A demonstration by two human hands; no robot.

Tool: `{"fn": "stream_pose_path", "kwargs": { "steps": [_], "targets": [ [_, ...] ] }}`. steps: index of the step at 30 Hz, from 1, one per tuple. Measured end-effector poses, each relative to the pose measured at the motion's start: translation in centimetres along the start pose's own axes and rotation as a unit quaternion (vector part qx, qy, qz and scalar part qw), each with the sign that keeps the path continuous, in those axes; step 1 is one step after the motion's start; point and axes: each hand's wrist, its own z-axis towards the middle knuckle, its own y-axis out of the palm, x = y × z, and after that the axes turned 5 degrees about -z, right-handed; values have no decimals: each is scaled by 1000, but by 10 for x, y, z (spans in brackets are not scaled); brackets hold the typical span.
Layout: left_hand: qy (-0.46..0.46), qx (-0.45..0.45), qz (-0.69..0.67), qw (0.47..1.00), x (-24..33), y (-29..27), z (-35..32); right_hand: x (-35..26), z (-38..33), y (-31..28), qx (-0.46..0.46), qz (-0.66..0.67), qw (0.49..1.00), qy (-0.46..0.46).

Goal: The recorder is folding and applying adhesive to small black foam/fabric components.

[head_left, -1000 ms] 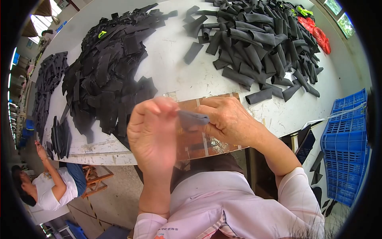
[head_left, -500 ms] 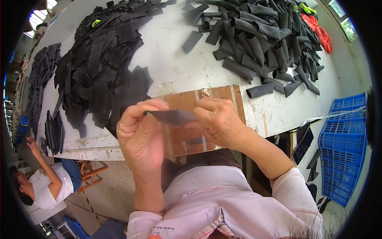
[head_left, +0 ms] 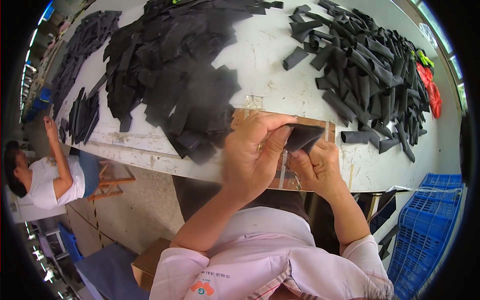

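Observation:
A small dark grey fabric piece [head_left: 305,135] is held up between my two hands, above a brown board [head_left: 320,125] at the table's front edge. My left hand [head_left: 255,152] pinches its left side between thumb and fingers. From the right and below, my right hand [head_left: 322,165] grips its lower right part with curled fingers. The piece looks folded or opened into a tube shape, but my fingers hide part of it. To the left lies a large heap of flat dark fabric pieces [head_left: 175,65]. Rolled dark fabric tubes [head_left: 365,75] are piled on the right.
Blue plastic crates [head_left: 425,225] stand right of the white table [head_left: 270,60]. A red plastic bag [head_left: 434,92] lies at the far right. More dark strips [head_left: 82,117] lie on the left, where another person [head_left: 57,175] sits near a wooden stool [head_left: 107,182].
The view has swung, so the table's contents appear farther right. My hands have come closer together, and the fabric piece has turned from nearly edge-on to a wider, folded face.

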Motion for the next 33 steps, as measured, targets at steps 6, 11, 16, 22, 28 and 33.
{"fn": "stream_pose_path", "kwargs": {
  "steps": [6, 11, 16, 22, 28, 33],
  "targets": [
    [-35, 114, 433, 893, -43, -69, -15, -11, 49, -68, 0, 382, 923, -46],
    [-129, 95, 621, 767, -71, -90, -19, 6, 37, -31, 271, 361, 869, 204],
    [-80, 78, 629, 770, -73, -101, -22, -41, -35, 27, 49, 185, 976, 101],
    [189, -83, 524, 827, -9, -109, -51, -30, -6, 72, -180, 531, 757, 335],
    [191, -59, 467, 862, 12, -93, -88, -42, 2, 97, -259, 630, 626, 380],
    [268, -25, 483, 833, 11, -99, -100, -45, -23, 91, -272, 688, 483, 468]
  ]
}}
